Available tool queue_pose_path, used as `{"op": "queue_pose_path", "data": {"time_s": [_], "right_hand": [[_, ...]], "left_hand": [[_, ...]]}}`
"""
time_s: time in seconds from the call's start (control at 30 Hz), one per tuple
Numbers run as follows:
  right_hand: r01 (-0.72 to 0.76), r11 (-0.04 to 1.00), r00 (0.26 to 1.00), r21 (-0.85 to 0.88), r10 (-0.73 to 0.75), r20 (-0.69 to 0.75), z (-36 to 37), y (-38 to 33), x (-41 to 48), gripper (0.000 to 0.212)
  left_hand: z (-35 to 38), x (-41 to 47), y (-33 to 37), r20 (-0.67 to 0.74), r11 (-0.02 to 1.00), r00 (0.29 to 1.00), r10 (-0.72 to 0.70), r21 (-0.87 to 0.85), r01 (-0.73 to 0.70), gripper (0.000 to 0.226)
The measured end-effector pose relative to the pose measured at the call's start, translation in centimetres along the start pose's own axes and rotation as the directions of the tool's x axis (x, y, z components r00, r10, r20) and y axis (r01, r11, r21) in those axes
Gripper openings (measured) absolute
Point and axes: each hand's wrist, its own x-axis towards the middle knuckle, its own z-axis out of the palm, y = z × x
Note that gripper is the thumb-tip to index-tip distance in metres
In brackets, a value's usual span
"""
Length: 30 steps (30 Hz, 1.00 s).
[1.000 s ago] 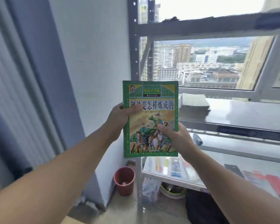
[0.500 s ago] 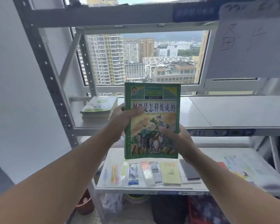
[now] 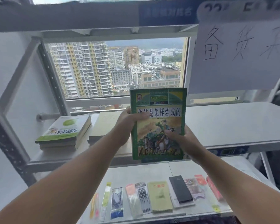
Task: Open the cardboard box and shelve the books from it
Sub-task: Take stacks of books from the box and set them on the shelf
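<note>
green book (image 3: 158, 125) now raised closer to the shelf (image 3: 233, 126), left hand (image 3: 128, 122) and right hand (image 3: 183, 139) fingers grasping its edges

Both hands, left hand (image 3: 128, 125) and right hand (image 3: 183, 139), grip green book (image 3: 158, 117) upright.

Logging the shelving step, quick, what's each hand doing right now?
Left hand: closed on the left edge of the green book, thumb across the cover.
Right hand: closed on the book's lower right edge.
</note>
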Motion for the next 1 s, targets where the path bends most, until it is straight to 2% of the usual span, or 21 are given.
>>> {"op": "queue_pose_path", "data": {"time_s": [0.17, 0.27, 0.43, 0.53, 0.6, 0.7, 0.8, 0.9, 1.0], "right_hand": [[0.008, 0.999, 0.998, 0.047, -0.01, 0.055, -2.1, 1.0, 4.4, 0.076], [0.011, 0.998, 0.997, 0.057, -0.015, 0.078, -2.4, 1.9, 6.4, 0.076], [0.022, 0.999, 0.991, 0.032, -0.026, 0.132, -2.2, 4.0, 7.7, 0.077], [0.049, 0.999, 0.986, -0.009, -0.047, 0.157, -2.2, 4.7, 8.2, 0.08], [0.051, 0.998, 0.983, -0.024, -0.046, 0.179, -2.2, 5.0, 8.5, 0.08], [0.013, 1.0, 0.984, 0.003, -0.014, 0.177, -1.9, 5.8, 8.5, 0.086], [0.005, 0.999, 0.991, -0.032, -0.001, 0.133, -1.6, 5.7, 8.2, 0.091], [0.007, 0.997, 0.999, -0.071, -0.004, 0.042, -1.6, 4.2, 8.3, 0.073], [-0.119, 0.993, 0.993, -0.002, 0.119, -0.027, -1.6, 1.9, 9.5, 0.051]], "left_hand": [[1.2, 3.2, 0.0, 0.03, 0.996, 1.0, 0.001, -0.093, 0.002, 0.059], [1.5, 4.2, -0.6, 0.005, 0.994, 1.0, 0.006, -0.105, -0.006, 0.054], [1.8, 4.5, -2.6, -0.067, 0.999, 0.997, 0.034, -0.026, -0.035, 0.044], [2.0, 4.3, -3.8, -0.095, 0.996, 0.992, 0.083, -0.018, -0.085, 0.058], [2.2, 3.8, -5.3, -0.073, 0.992, 0.993, 0.095, 0.088, -0.088, 0.06], [2.3, 2.7, -8.6, -0.091, 0.971, 0.995, 0.031, 0.237, -0.009, 0.049], [2.4, 2.7, -9.7, -0.16, 0.976, 0.987, 0.013, 0.217, 0.022, 0.03], [2.8, 3.6, -8.4, -0.194, 0.968, 0.981, -0.013, 0.242, 0.06, 0.035], [3.2, 5.6, -6.8, -0.292, 0.937, 0.938, -0.186, 0.235, 0.258, 0.046]]}}
